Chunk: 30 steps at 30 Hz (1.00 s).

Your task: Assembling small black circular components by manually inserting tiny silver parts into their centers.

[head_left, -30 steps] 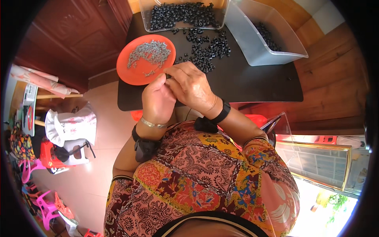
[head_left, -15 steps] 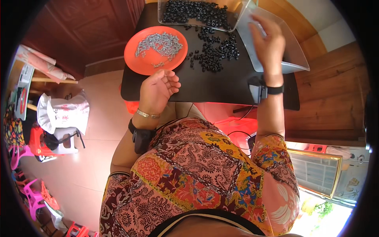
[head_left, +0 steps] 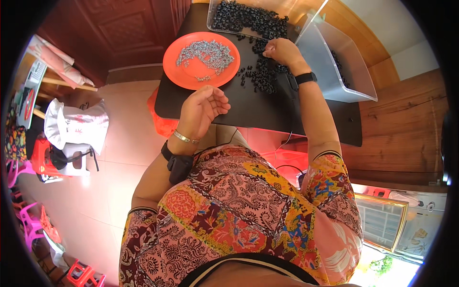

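My right hand (head_left: 283, 51) reaches over a loose heap of small black ring-like parts (head_left: 263, 79), its thumb and fingertips pinched together at a part there. What lies between the tips is mostly hidden. My left hand (head_left: 204, 107) hovers at the near table edge, palm turned inward and fingers curled; whatever it may hold is hidden. Just beyond it, a round red plate (head_left: 184, 79) carries many small silvery metal pieces (head_left: 217, 55), too small to name surely. Behind the heap, a clear plastic bin (head_left: 209, 24) holds more of the black parts.
A second translucent bin (head_left: 330, 76) lies at the right of the dark table (head_left: 229, 112), some black parts inside. Wooden panelling (head_left: 401, 129) borders the right side. To the left are a white sack (head_left: 79, 126) and several plastic stools (head_left: 81, 272).
My right hand has come from above the right-hand bin leftward to the black heap, its spread fingers now pinched. My left hand stays curled by the plate. The whole view has shifted slightly.
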### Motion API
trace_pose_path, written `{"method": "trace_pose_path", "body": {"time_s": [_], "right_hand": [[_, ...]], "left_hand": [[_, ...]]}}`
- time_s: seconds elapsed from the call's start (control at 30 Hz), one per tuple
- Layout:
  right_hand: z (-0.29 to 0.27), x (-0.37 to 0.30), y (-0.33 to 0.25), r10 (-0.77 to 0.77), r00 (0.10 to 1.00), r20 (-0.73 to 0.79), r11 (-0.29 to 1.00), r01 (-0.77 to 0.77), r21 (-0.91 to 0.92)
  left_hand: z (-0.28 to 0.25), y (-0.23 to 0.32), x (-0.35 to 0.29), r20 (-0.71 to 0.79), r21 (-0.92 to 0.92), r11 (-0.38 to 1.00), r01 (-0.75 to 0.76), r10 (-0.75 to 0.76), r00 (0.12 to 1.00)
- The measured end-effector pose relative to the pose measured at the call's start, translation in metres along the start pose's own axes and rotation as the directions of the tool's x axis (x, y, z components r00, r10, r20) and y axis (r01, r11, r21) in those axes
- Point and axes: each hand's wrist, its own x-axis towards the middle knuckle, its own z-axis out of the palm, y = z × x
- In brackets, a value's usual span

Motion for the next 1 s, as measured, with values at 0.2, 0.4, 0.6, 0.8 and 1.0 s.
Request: {"method": "trace_pose_path", "body": {"time_s": [0.2,0.4,0.6,0.8,1.0], "right_hand": [[0.002,-0.007,0.002,-0.018,0.998,-0.055,0.999,0.02,0.028],[-0.008,-0.033,-0.006,-0.076,0.95,-0.301,0.948,0.162,0.273],[0.008,-0.039,0.004,-0.073,0.95,-0.305,0.977,0.129,0.167],[-0.003,-0.039,0.009,-0.069,0.965,-0.253,0.967,0.127,0.219],[-0.015,-0.057,0.005,-0.106,0.986,-0.127,0.921,0.146,0.361]], "left_hand": [[0.001,-0.001,0.002,0.008,0.014,1.0,0.003,-0.003,1.0],[0.002,0.001,0.002,0.001,0.033,0.999,0.014,-0.015,1.0],[0.006,0.003,0.001,-0.025,0.069,0.997,0.02,-0.018,1.0],[0.007,0.003,-0.001,-0.035,0.079,0.997,0.018,-0.015,0.999],[0.008,0.004,-0.001,-0.033,0.09,0.996,0.013,-0.01,0.999]]}}
